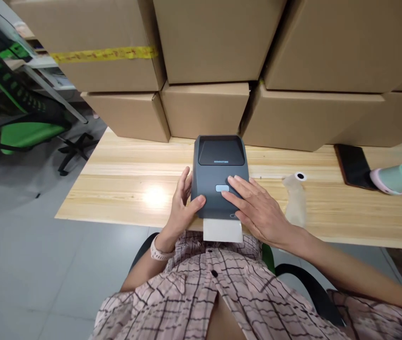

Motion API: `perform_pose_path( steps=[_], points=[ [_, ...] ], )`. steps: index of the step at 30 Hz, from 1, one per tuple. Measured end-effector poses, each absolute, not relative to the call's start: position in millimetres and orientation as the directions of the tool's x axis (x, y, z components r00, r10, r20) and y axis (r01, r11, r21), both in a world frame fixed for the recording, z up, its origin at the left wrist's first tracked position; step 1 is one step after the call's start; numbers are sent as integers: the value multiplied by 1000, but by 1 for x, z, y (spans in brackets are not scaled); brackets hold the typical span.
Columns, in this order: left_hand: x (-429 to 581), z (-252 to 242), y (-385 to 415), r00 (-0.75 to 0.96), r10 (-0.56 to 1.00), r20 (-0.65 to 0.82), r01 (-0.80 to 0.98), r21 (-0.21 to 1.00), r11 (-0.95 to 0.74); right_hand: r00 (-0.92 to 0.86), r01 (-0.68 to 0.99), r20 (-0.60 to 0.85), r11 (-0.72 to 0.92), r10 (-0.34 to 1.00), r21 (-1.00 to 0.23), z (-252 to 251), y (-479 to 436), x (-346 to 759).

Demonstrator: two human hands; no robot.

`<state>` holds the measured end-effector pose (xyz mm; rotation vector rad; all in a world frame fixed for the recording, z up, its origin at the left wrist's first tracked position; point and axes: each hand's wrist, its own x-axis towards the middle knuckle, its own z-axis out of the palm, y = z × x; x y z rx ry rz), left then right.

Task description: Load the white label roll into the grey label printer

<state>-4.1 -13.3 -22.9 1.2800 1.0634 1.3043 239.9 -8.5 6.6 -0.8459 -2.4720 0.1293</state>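
Stacked cardboard boxes [218, 42] fill the top of the frame, standing along the far edge of the pale wooden bench [123, 189]. At the right of the frame a black phone [353, 165] lies flat with a mint-green cup [399, 179] on its side just beside it, and a bagged roll [295, 203] lies nearer the centre. A green office chair [27, 127] stands on the grey floor [16, 264] at upper left.

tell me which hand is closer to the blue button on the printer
Right. The right hand lies flat on the printer top, fingertips right beside the blue button; the left hand clasps the printer's left side, farther from it.
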Motion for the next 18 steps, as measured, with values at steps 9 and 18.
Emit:
perform_pose_path(
  steps=[9,18],
  points=[
    [-4,-28,-81,-34,991,-125,58,990,127,-632,535,455,777,628,-330,18,-8,237],
    [9,-25,-68,212,885,-413,-41,902,431,-736,570,360,812,573,-127,44,16,232]
  ],
)
